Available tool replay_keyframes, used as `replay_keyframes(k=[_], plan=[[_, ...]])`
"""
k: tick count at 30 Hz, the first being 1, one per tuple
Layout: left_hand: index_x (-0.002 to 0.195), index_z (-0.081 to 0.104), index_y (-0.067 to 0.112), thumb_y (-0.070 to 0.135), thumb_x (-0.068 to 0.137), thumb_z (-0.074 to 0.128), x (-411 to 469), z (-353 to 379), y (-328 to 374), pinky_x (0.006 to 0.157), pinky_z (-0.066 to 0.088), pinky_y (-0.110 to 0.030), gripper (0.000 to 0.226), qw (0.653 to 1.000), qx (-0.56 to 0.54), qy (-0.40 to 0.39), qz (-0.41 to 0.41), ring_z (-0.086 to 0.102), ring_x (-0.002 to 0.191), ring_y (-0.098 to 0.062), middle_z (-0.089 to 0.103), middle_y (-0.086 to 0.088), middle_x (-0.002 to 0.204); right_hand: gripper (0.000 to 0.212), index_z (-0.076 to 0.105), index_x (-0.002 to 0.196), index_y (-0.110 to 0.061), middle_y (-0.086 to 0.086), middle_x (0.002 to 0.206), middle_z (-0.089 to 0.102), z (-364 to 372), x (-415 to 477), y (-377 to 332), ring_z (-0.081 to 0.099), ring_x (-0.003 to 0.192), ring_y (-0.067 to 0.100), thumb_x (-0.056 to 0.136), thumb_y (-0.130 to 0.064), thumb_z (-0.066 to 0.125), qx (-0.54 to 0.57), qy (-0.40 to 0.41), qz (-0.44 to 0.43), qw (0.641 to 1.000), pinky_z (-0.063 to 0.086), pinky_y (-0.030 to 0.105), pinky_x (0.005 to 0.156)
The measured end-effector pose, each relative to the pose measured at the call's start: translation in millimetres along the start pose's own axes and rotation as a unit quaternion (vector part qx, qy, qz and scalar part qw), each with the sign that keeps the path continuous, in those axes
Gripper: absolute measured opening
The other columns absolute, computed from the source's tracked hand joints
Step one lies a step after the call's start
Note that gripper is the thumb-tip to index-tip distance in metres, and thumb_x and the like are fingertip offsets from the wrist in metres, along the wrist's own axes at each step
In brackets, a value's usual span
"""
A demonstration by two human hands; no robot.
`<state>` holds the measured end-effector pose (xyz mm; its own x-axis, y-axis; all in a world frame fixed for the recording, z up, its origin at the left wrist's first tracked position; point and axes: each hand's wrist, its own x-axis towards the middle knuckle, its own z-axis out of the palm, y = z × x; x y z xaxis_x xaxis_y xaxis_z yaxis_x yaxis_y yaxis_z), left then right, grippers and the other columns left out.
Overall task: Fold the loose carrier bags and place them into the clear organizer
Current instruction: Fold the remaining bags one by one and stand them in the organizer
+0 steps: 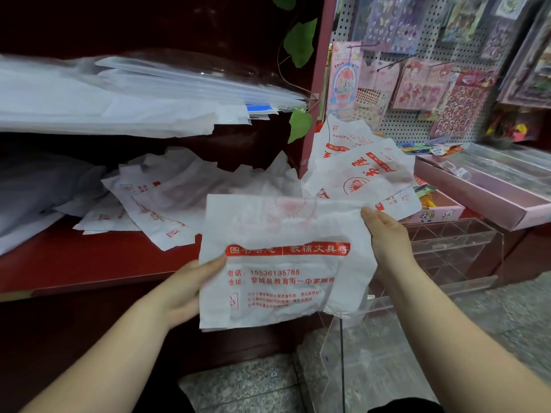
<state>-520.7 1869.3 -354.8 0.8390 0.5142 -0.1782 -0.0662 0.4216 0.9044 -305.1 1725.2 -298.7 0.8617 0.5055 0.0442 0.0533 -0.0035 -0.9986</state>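
Held up in front of the red counter point(89, 260): 1 white carrier bag point(283, 263) with red print, folded over into a rough rectangle, crumpled along its right side

Left hand point(182, 293) at the bag's left edge, thumb laid on the front near the red banner, other fingers hidden behind the plastic, closed on the bag

Right hand point(387, 236) at the bag's upper right edge, fingers point(372, 216) together and fairly straight, pressed against the plastic; grip behind the bag cannot be told for certain, but in contact with it

Behind the held bag, spread on the counter: loose bags point(155, 204), white with red marks, overlapping in an untidy heap. More printed bags point(366, 171) fanned out to the right, leaning against the red shelf post point(313, 93)

Above the counter: stack of white and clear plastic sheets point(119, 96) on a shelf, sagging at the front edge. Green vine leaves point(299, 40) hanging beside the post

Right of the hands, low down: clear organizer point(453, 248) of transparent acrylic with inner dividers, just beside the right wrist. Another clear panel point(357, 368) below the bag, near the speckled floor point(244, 380)

Further right: pink tray point(483, 195) on a ledge, and a white pegboard point(423, 84) hung with sticker packs point(417, 87)
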Motion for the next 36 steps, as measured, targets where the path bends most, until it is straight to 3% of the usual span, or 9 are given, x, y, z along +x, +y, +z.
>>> replay_keyframes(k=[3,6,13,18,22,24,27,31,36], plan=[[0.078,0.073,0.009,0.011,0.086,0.06,1.8,-15.1,-6.6,0.057,0.057,-0.028,0.015,0.994,0.039,0.105,-0.012,0.07,0.068,-0.019,0.073,-0.01,0.078,0.024,0.058,0.075,-0.013,0.002,0.077,0.058,10.0,8.2,9.8,0.052,0.07,0.014,0.095,-0.018,0.047,-0.041,-0.009,0.005,0.999,0.043,0.023,0.061],[0.083,0.064,0.007,0.009,0.09,0.052,2.7,-29.5,0.3,0.051,0.054,-0.027,0.014,0.974,0.079,0.212,-0.004,0.068,0.06,-0.018,0.071,-0.003,0.066,0.01,0.057,0.094,-0.011,0.006,0.088,0.057,29.8,18.0,20.5,0.053,0.074,0.017,0.093,-0.017,0.049,-0.07,-0.075,0.062,0.993,0.041,0.025,0.061],[0.088,0.062,0.009,0.009,0.088,0.057,16.9,-66.3,10.4,0.059,0.046,-0.028,0.005,0.931,0.086,0.352,0.048,0.059,0.069,-0.018,0.063,-0.008,0.087,0.054,0.036,0.133,-0.018,0.008,0.107,0.057,88.4,26.7,41.9,0.059,0.093,0.021,0.085,-0.006,0.059,-0.146,-0.205,0.089,0.964,0.046,0.03,0.086],[0.139,0.032,0.017,0.018,0.089,0.057,15.9,-74.4,5.6,0.08,0.042,-0.025,0.056,0.893,0.11,0.413,0.142,0.055,0.094,-0.016,0.054,0.0,0.112,0.054,0.04,0.133,-0.011,0.012,0.109,0.056,107.6,36.5,59.0,0.055,0.09,0.019,0.082,0.003,0.054,-0.227,-0.159,0.003,0.961,0.043,0.027,0.088],[0.14,0.024,0.027,0.005,0.082,0.063,1.5,-84.0,-9.3,0.065,0.043,-0.007,0.073,0.877,0.249,0.359,0.201,0.051,0.092,-0.006,0.038,0.017,0.127,0.056,0.037,0.134,-0.006,0.011,0.107,0.053,114.1,47.7,63.0,0.054,0.099,0.025,0.081,0.005,0.053,-0.233,-0.116,-0.01,0.965,0.041,0.025,0.083],[0.131,0.027,0.037,0.015,0.069,0.079,-7.6,-88.7,-14.9,0.086,0.04,-0.014,0.083,0.815,0.437,0.312,0.218,0.044,0.107,-0.009,0.025,0.029,0.131,0.057,0.034,0.135,-0.004,0.008,0.104,0.051,118.3,50.2,63.7,0.054,0.101,0.027,0.082,0.005,0.053,-0.23,-0.12,-0.015,0.966,0.039,0.024,0.081],[0.131,0.041,0.028,0.047,0.051,0.072,-5.9,-105.6,-24.4,0.092,0.03,-0.038,0.087,0.628,0.687,0.28,0.236,0.034,0.114,-0.02,0.046,0.001,0.134,0.054,0.035,0.134,-0.004,0.013,0.127,0.049,121.9,50.0,65.4,0.048,0.117,0.028,0.084,0.001,0.055,-0.242,-0.132,-0.041,0.96,0.038,0.03,0.094],[0.12,0.046,0.018,0.046,0.059,0.06,4.0,-115.4,-27.5,0.098,0.021,-0.032,0.068,0.601,0.733,0.24,0.208,0.039,0.114,-0.02,0.064,-0.012,0.116,0.05,0.047,0.127,-0.001,0.015,0.133,0.044,111.8,44.5,71.0,0.038,0.126,0.028,0.083,-0.013,0.065,-0.352,-0.171,-0.177,0.903,0.027,0.025,0.099],[0.099,0.069,0.011,0.018,0.058,0.062,6.1,-119.5,-25.2,0.106,0.004,-0.01,0.043,0.621,0.71,0.243,0.226,0.044,0.106,-0.014,0.07,-0.007,0.103,0.082,0.05,0.123,-0.016,0.02,0.13,0.051,81.7,43.1,89.7,0.04,0.122,0.026,0.061,-0.071,0.049,-0.49,-0.245,-0.374,0.748,0.031,0.043,0.095]])
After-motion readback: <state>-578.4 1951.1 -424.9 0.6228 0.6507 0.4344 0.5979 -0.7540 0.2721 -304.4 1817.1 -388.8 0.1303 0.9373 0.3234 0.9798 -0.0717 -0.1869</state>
